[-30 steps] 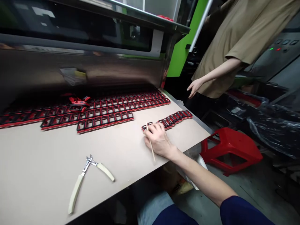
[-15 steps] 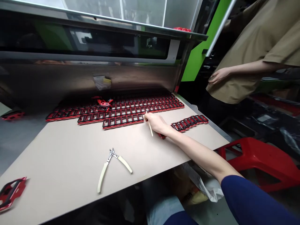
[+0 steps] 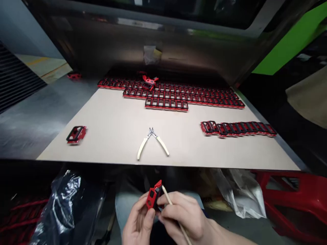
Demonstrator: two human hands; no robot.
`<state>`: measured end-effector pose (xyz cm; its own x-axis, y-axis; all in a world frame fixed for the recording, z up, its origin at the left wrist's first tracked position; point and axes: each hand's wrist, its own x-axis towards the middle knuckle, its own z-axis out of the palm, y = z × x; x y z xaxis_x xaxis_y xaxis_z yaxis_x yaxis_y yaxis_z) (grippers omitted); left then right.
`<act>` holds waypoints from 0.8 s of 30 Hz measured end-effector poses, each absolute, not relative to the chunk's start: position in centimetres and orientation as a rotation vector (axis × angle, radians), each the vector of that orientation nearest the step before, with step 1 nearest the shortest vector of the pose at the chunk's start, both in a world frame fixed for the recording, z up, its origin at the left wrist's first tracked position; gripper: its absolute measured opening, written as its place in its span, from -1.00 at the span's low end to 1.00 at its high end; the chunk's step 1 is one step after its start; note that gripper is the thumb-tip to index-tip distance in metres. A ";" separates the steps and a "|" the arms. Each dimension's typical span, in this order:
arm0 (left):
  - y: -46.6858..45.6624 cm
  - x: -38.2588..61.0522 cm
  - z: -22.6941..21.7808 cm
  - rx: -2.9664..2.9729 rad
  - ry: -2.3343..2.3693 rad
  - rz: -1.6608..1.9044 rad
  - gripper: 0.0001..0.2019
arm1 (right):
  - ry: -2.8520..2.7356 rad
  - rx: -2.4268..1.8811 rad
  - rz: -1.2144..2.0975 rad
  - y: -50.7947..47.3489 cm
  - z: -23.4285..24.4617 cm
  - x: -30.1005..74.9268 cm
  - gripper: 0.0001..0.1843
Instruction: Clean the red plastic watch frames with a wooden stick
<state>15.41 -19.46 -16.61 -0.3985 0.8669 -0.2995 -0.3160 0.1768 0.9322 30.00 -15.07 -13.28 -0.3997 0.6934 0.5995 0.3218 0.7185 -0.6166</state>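
Below the table's front edge, my left hand [image 3: 139, 217] is closed on a red and black plastic part [image 3: 153, 195], tilted upright between thumb and fingers. My right hand [image 3: 182, 212] pinches a thin pale wooden stick [image 3: 167, 194] like a pencil; its tip is close to the part's upper end, and whether they touch I cannot tell. Some right fingertips are against the part, partly hidden. On the table [image 3: 109, 136] lie cutting pliers [image 3: 152, 136] with cream handles, jaws away from me. A single red and black part [image 3: 76, 135] rests at the left.
Rows of similar red and black parts [image 3: 166, 103] fill the table's back, with a loose piece [image 3: 149, 82] on top. Another row [image 3: 242, 128] lies at the right. A red stool [image 3: 301, 204], a white plastic bag [image 3: 241, 197] and a dark plastic bag [image 3: 63, 200] are below table height.
My right hand has moved from the back rows to below the table edge, still with the stick. My left hand has come into view holding a part. The camera has turned left and down.
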 end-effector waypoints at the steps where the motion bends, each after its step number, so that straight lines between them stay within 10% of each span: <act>1: -19.7 14.9 -16.5 0.605 1.426 1.446 -0.71 | -1.982 -0.798 0.511 -15.1 -13.1 30.3 -0.74; 24: -22.1 11.4 -17.8 0.988 1.224 1.400 -0.86 | -1.745 -0.861 0.925 -17.2 -15.4 30.7 -0.73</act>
<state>11.37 -22.11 -17.79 -0.1777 0.9837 -0.0289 -0.1597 0.0001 0.9872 30.74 -17.23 -15.41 -0.3030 0.8604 0.4097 0.1438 0.4663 -0.8729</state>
